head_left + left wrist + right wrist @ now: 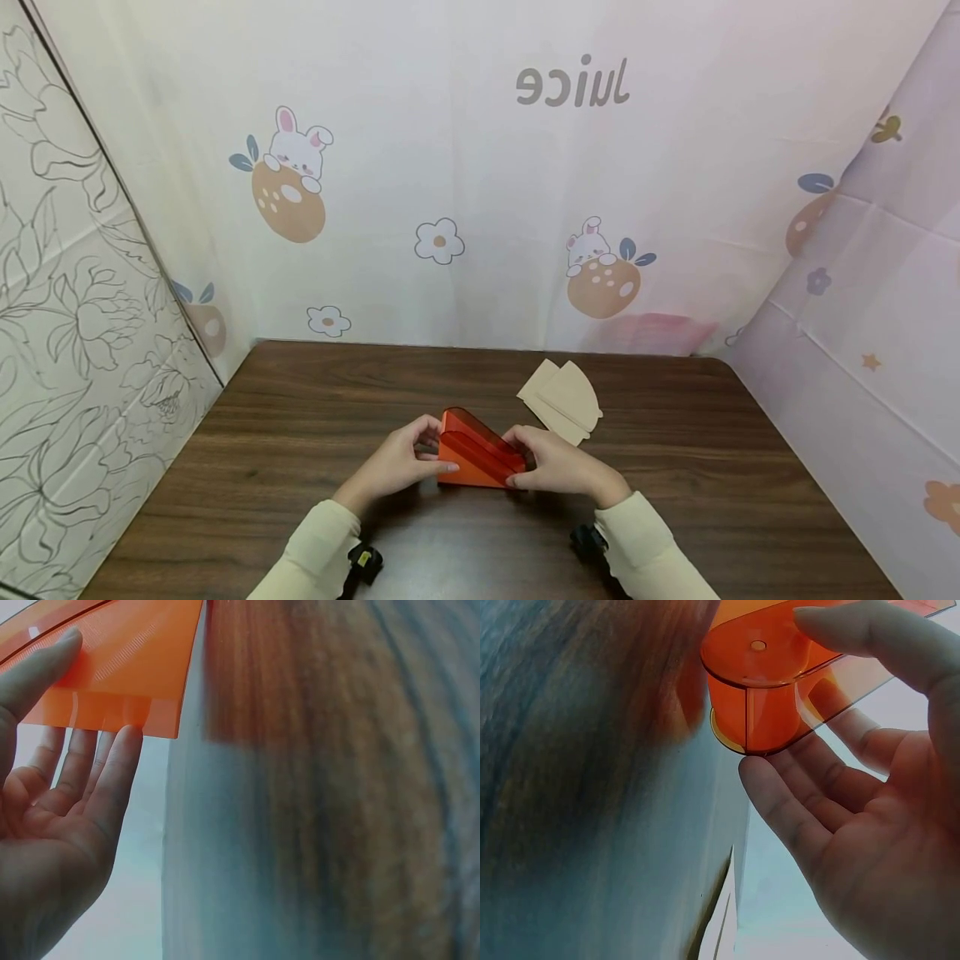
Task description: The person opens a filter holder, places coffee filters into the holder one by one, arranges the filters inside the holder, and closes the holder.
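An orange see-through plastic coffee filter holder, wedge-shaped with a sloping top, stands at the middle of the table between both hands. My left hand grips its taller left end. In the left wrist view, the thumb lies on the face of the holder and the fingertips are at its edge. At the low right end, my right hand pinches it. The right wrist view shows a rounded corner of the holder, with the thumb on one face and the fingers behind and below.
Tan paper coffee filters lie overlapping behind the right hand. The dark wood-grain table ends at a printed curtain at the back. More printed cloth hangs at the right side.
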A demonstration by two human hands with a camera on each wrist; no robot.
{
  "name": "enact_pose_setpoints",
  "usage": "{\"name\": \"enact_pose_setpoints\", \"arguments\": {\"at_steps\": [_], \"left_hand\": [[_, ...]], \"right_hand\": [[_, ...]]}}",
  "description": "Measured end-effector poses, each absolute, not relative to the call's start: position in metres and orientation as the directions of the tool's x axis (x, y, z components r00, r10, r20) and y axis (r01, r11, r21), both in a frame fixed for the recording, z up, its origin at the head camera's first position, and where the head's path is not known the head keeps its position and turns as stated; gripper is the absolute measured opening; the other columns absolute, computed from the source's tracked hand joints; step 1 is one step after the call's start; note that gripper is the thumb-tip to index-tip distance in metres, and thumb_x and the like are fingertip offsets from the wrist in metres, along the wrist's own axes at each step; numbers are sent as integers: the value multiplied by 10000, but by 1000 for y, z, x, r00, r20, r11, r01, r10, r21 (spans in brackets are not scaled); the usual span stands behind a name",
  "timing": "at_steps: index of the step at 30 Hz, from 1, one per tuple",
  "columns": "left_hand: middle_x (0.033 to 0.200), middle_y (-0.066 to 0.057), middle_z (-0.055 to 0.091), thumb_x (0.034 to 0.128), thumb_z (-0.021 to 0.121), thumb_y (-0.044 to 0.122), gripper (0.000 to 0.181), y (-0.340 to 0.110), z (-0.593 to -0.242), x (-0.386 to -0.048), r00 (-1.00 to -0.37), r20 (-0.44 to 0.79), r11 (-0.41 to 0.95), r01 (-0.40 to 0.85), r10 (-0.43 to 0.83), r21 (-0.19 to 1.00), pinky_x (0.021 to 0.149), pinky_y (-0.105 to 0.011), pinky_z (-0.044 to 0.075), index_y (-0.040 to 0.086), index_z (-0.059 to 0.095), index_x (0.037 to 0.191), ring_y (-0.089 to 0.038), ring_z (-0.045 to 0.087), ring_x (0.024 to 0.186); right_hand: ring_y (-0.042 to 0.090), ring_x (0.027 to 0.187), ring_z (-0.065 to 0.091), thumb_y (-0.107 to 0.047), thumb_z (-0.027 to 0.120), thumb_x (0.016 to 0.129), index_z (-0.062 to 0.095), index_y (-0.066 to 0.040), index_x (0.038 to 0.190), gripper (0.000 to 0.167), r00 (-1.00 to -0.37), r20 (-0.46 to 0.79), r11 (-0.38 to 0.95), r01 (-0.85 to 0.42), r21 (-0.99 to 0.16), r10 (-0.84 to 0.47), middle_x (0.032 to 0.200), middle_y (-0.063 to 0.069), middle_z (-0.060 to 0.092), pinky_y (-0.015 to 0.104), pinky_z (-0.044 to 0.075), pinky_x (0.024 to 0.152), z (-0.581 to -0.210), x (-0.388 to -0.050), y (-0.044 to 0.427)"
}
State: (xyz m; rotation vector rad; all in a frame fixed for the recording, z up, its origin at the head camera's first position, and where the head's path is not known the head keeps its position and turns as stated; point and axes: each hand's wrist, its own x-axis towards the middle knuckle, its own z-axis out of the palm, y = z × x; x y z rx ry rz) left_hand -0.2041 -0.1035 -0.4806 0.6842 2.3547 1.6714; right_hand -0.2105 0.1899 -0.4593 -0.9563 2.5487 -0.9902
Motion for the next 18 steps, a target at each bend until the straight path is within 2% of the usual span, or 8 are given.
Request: {"name": "enact_pose_setpoints", "arguments": {"at_steps": [18], "left_hand": [[1088, -63, 663, 836, 833, 99, 386, -105, -482, -201, -851, 120, 205, 257, 512, 944, 835, -304, 570, 74, 567, 1115, -241, 652, 1005]], "right_hand": [[70, 841, 601, -188, 820, 813, 603, -148, 1153, 405, -751, -1, 566, -497, -657, -661, 1001, -89, 610, 303, 533, 761, -460, -209, 189]]}}
